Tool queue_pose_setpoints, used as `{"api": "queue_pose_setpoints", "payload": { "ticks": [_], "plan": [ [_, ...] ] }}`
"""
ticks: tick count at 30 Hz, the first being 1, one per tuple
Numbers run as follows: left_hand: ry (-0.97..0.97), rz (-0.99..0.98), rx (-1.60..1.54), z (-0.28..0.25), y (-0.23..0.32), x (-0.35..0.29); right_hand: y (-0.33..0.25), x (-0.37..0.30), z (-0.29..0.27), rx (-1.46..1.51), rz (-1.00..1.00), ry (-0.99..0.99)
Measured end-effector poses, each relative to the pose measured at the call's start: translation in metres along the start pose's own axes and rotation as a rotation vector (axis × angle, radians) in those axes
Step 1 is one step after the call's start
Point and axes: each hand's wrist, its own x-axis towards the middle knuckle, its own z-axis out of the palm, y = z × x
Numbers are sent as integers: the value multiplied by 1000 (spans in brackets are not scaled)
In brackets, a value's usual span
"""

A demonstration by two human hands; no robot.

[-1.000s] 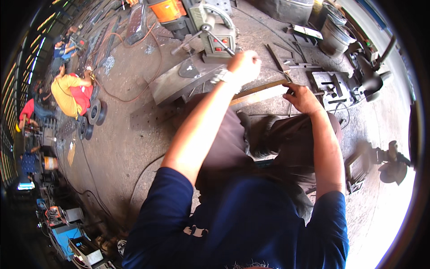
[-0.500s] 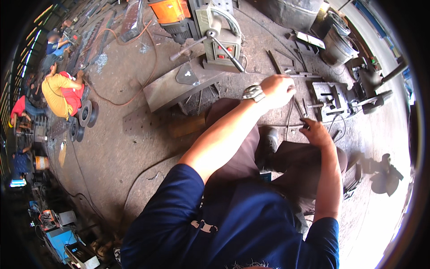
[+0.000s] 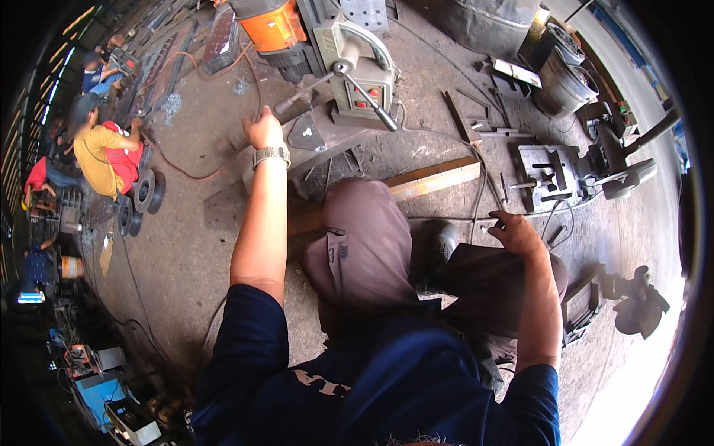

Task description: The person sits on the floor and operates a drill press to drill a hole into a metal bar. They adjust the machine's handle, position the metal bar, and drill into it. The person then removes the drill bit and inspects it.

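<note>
My left hand (image 3: 264,131), wearing a wristwatch (image 3: 271,154), is stretched forward with its fingers curled. It is beside the end of a handle bar (image 3: 303,92) on the grey drill press (image 3: 364,82). Whatever may be inside that hand is hidden. The press stands on a thick steel beam (image 3: 312,137). My right hand (image 3: 518,234) hovers over my right knee with thumb and forefinger apart, and nothing shows between them. Just beyond it, a thin rod and a cable (image 3: 483,175) lie on the floor. A drill press vise (image 3: 549,175) sits farther right.
A rusty angle bar (image 3: 435,181) lies past my left knee. Metal drums (image 3: 561,82) stand at the far right. Loose steel pieces (image 3: 465,119) and cables cover parts of the floor. At left, a person in a yellow shirt (image 3: 100,160) crouches near wheel-like discs (image 3: 149,192).
My left hand has swung from the right, near the loose steel pieces, over to the drill press handle at left. My right hand has drawn back slightly. The view has shifted a little.
</note>
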Motion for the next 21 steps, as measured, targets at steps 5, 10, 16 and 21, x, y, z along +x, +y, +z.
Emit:
{"api": "queue_pose_setpoints", "payload": {
  "ticks": [5, 10, 16, 21],
  "plan": [
    [-88, -440, -156, 20, -11, -62, 15, -9, -4, -33, 149, -44],
    [-289, -781, -646, 15, -22, -23, 13, 6, 1, -32, 134, -51],
    [-456, -820, -637, 24, -40, 30, 9, 19, -1, -41, 166, -76],
    [-438, -718, -605, 30, -43, 28, 4, 27, -3, -45, 165, -78]
  ]
}}
